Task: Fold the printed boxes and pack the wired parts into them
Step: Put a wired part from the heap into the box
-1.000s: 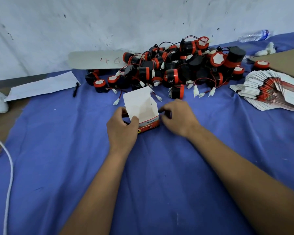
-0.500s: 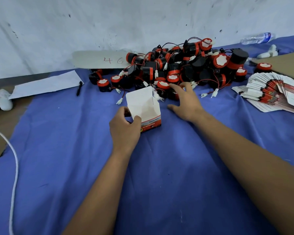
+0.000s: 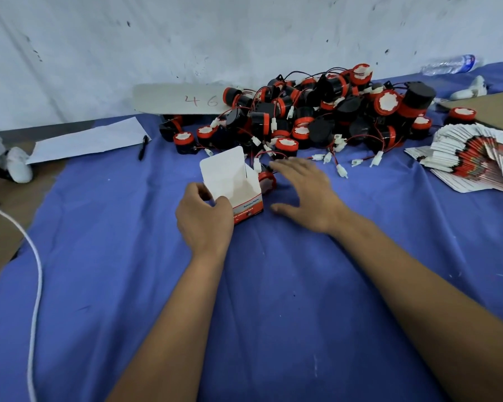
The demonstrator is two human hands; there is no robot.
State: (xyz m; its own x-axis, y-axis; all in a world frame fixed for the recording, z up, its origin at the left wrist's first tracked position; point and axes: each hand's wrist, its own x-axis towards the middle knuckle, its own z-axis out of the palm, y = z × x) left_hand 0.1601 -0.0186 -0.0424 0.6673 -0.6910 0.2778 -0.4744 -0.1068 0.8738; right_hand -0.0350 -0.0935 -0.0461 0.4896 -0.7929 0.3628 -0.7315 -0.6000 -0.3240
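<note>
Right hand (image 3: 305, 195) back from pile (image 3: 317, 111), fingers spread, dragged one part (image 3: 266, 181) to box's (image 3: 233, 181) 3 o'clock. Left hand (image 3: 204, 219) pinching box, lid up.

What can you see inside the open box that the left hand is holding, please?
The open box shows only bare white inner walls and its raised flap; no wired part is visible in it. Its floor is hidden by the front wall and the left hand.
</note>
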